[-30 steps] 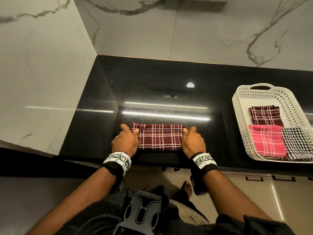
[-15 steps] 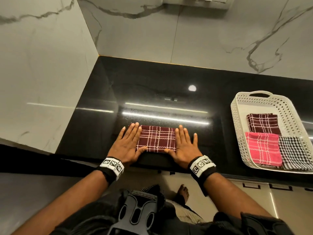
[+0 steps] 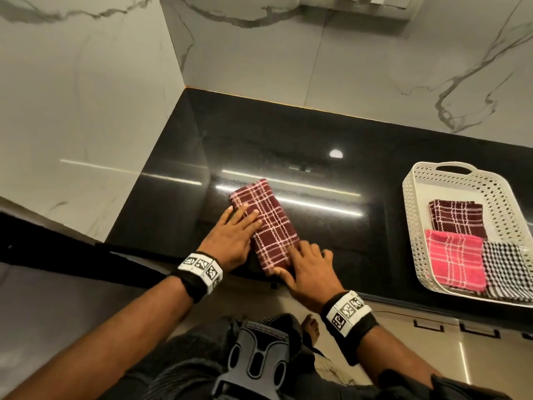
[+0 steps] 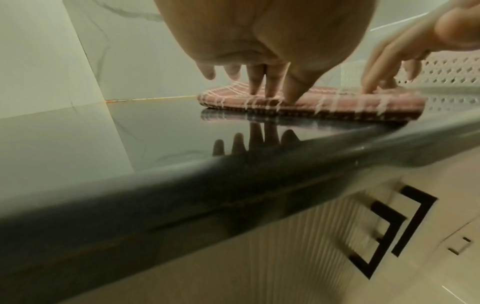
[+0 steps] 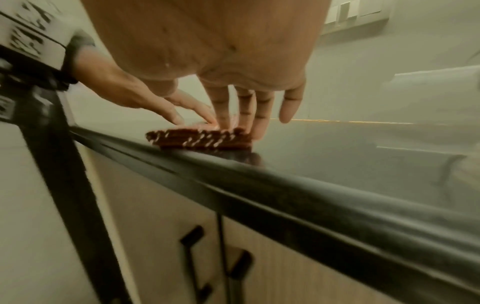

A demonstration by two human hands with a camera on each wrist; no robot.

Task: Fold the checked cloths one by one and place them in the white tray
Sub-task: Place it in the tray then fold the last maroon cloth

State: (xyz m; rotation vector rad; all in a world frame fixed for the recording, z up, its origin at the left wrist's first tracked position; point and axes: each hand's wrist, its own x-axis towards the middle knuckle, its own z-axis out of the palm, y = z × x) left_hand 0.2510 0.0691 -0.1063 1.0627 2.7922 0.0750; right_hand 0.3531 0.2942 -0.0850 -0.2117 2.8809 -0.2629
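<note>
Head view, items listed from largest to smallest.

Table (image 3: 317, 134): black, glossy, set in a corner of marbled walls; it carries everything below.

White tray (image 3: 415, 215): perforated, stood at the right end of the table, well apart from the hands. Three folded cloths are already lodged in it: a maroon checked one (image 3: 455, 216) at the back, a pink checked one (image 3: 454, 262) in front of it, and a black-and-white checked one (image 3: 510, 269) to the pink one's right, partly cut off by the frame. These three are judged done.

Maroon cloth (image 3: 268, 223): folded to a narrow oblong, laid askew near the table's front edge. Its folding is judged nearly finished; transfer to the tray is not yet made.

Left hand (image 3: 230, 241): fingers straight, pressed flat on the cloth's left side.

Right hand (image 3: 310, 268): fingers spread and fairly straight, tips set on the cloth's near right corner; nothing is gripped.

No unfolded cloths are seen on the table.
</note>
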